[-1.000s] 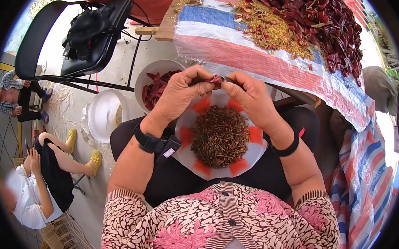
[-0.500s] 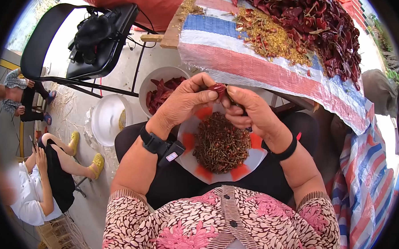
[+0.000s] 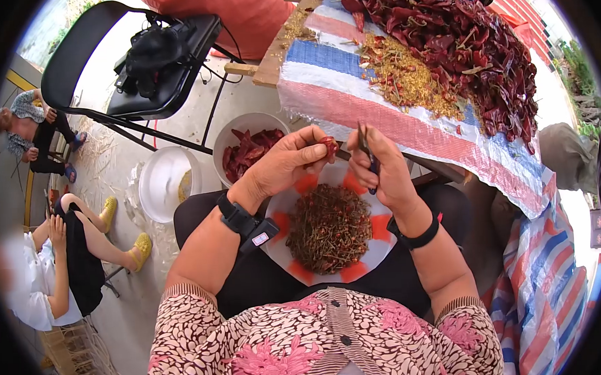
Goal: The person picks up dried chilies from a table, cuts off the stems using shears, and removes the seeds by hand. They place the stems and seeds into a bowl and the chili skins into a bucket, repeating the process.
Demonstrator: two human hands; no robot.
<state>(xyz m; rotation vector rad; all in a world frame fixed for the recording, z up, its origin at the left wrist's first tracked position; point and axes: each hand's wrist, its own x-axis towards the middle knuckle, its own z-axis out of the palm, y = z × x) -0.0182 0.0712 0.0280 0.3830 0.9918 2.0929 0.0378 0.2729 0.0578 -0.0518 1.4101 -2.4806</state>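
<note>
My left hand (image 3: 283, 165) pinches a dried red chilli (image 3: 327, 146) between thumb and fingers above my lap. My right hand (image 3: 383, 170) is closed on small dark scissors (image 3: 366, 148), blades pointing up, a short gap from the chilli. Under both hands, on my lap, rests a white plate with red patches (image 3: 376, 241) heaped with chilli stems and bits (image 3: 329, 228). To the left of my left hand stands a white bowl (image 3: 228, 134) holding cut red chillies.
A striped woven sheet (image 3: 350, 105) on a table ahead carries a big pile of dried chillies (image 3: 455, 40) and yellow seeds (image 3: 410, 82). A second white bowl (image 3: 159, 183) sits on the ground, a black folding chair (image 3: 147, 60) behind it. People sit at far left (image 3: 55, 258).
My hands have drawn apart: the right hand lifted the scissors off the chilli and turned them upright. The left hand keeps the chilli. The view shifted slightly.
</note>
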